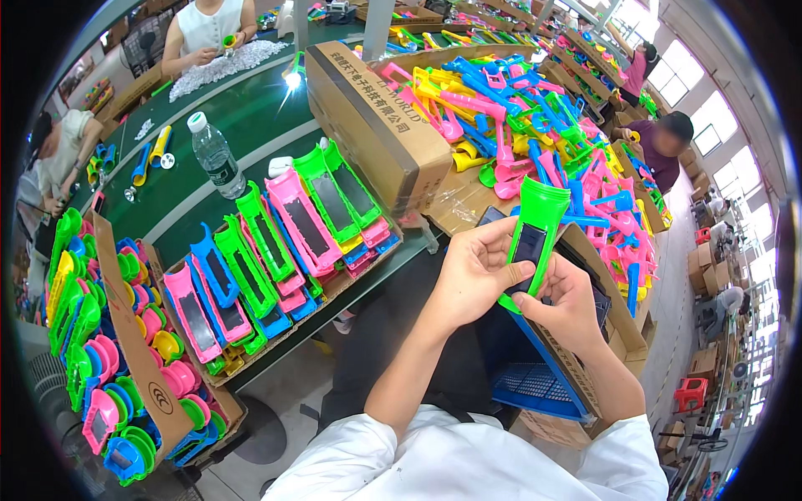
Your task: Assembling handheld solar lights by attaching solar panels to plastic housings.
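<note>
- A bright green plastic torch-shaped toy shell with a dark rectangular panel set into its face point(535, 234) is held just right of the frame's centre, tilted with its flared end uppermost.
- The left hand point(476, 271) is wrapped round the shell's left edge, thumb pressed on the dark panel; the right hand point(568, 305) is closed round the lower, narrow end from beneath.
- The step in hand is judged to be the seating of the dark panel into the green shell; nothing shows whether it is fully home.
- The next move would call for even thumb pressure along the panel while the lower end is kept steady.
- The shell looks glossy, rigid and light, with a ribbed flared head.
- Finished-looking green, pink and blue panelled shells point(276, 242) are stacked in a shallow cardboard tray point(334, 288) left of centre.
- Loose coloured plastic parts point(518, 108) are heaped at upper right, behind a brown cardboard box point(368, 117).
</note>
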Demonstrator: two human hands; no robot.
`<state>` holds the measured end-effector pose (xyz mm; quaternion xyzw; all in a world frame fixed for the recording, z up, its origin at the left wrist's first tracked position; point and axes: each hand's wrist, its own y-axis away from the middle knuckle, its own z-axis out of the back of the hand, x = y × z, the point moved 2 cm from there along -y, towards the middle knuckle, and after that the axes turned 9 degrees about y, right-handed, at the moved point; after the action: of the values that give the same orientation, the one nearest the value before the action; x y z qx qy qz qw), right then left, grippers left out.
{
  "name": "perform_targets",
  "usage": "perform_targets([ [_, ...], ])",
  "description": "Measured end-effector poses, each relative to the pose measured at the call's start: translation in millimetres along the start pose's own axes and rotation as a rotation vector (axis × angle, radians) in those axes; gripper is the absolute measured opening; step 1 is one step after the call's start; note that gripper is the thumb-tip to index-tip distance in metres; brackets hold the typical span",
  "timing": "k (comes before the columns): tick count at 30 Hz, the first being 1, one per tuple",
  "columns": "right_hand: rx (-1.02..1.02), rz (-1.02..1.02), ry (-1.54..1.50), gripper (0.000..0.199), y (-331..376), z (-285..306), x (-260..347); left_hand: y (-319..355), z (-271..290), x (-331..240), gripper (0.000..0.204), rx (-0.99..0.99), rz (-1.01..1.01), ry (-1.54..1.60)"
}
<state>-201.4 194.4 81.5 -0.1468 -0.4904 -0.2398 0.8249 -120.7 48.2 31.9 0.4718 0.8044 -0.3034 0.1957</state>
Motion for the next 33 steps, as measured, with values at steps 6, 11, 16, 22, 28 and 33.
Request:
perform_targets([
  [6,0.136,0.089,0.084,0.041,-30,22,-14,7,5,-28,0.043,-0.24,-0.255,-0.255],
  [11,0.074,0.316,0.688,0.036,-73,43,-72,21,49,-63,0.032,-0.637,-0.482,-0.574],
  [16,0.314,0.229,0.769,0.028,-91,30,-76,29,62,-80,0.031,-0.836,-0.55,-0.577],
  [22,0.195,0.178,0.809,0.031,-91,30,-78,32,83,-94,0.039,-1.044,-0.718,-0.958],
  [28,0.09,0.231,0.704,0.035,-58,36,-42,27,95,-98,0.046,-1.04,-0.619,-1.402],
  [33,0.025,0.525,0.54,0.03,-19,37,13,19,104,-93,0.043,-0.915,-0.312,-1.615],
])
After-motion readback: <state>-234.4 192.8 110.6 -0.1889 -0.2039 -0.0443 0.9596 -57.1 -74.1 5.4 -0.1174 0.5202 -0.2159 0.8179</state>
